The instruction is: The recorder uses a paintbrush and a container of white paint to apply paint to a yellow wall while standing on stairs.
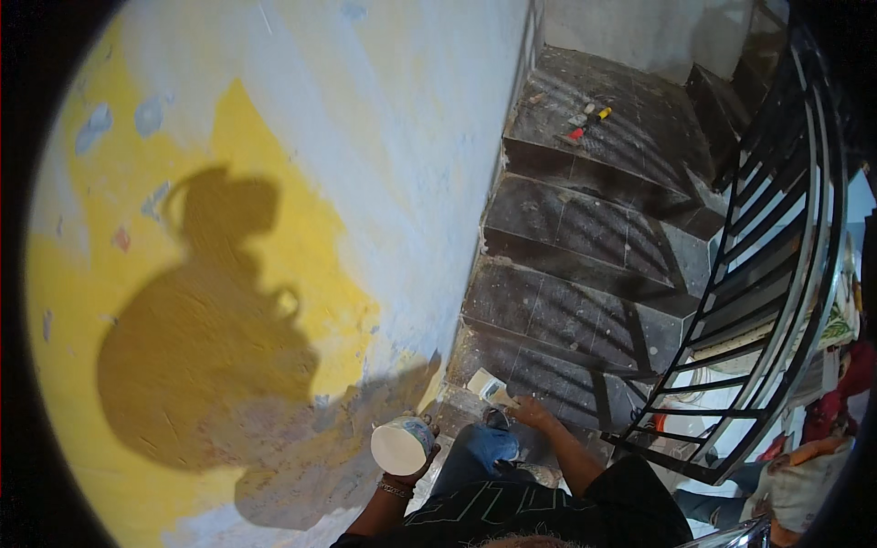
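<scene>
My left hand (418, 472) grips a round tub (399, 449) with a pale circular face and a patterned side, close to the wall. I cannot tell whether the pale face is its base, a lid or its contents. In my right hand (536, 414) is a wide flat paintbrush (488, 386), its bristle end pointing up and left over a step. The brush is apart from the wall (411, 171), which bears yellow paint with broad whitish areas and several chipped spots. My bent knee in blue jeans (479, 445) lies between both hands.
Dark tiled stairs (569, 294), spotted with pale specks, rise ahead. A scraper with a red and yellow handle (586, 127) lies on the upper landing. A black metal railing (754, 329) curves along the right. Below it, another person (795, 479) is partly visible.
</scene>
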Motion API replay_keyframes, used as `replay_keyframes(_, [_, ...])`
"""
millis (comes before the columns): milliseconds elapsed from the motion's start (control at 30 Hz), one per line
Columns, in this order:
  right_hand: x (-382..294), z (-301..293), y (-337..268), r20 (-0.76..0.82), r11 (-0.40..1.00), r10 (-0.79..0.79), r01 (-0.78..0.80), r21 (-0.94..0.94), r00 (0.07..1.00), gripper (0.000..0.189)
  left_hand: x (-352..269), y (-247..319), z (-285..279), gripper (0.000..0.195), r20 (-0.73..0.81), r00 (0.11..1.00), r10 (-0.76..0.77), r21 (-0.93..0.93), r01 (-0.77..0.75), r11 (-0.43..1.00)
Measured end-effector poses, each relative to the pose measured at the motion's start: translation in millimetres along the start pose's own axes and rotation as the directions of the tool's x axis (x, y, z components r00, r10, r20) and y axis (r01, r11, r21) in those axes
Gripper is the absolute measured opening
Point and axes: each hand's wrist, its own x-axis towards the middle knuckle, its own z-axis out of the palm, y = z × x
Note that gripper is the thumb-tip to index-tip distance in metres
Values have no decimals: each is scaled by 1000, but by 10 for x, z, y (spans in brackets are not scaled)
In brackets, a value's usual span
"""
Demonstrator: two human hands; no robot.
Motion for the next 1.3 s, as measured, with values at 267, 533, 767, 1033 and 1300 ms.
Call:
replay_keyframes(267, [-279,-595,-507,144,978,-137,158,-140,980,49,34,70,321,51,162,951,265,986,-148,-71])
replay_keyframes(533, [-771,-1651,-2100,129,857,-480,432,282,868,24,-350,-50,819,62,-9,925,380,307,-360,881])
replay_keyframes(767, [-589,-1706,-3744,405,373,-857,926,62,319,22,-711,-419,790,66,-68,683,728,20,-728,685])
replay_keyframes(1033, [-1042,-777,-4093,625,38,-778,987,154,-68,26,-1219,-1505,617,62,-151,407,901,-170,-909,382])
replay_keyframes(1300, [-1394,219,-3836,740,80,-671,989,122,-37,33,-1037,-2341,459,58,-297,221,929,-149,-972,183])
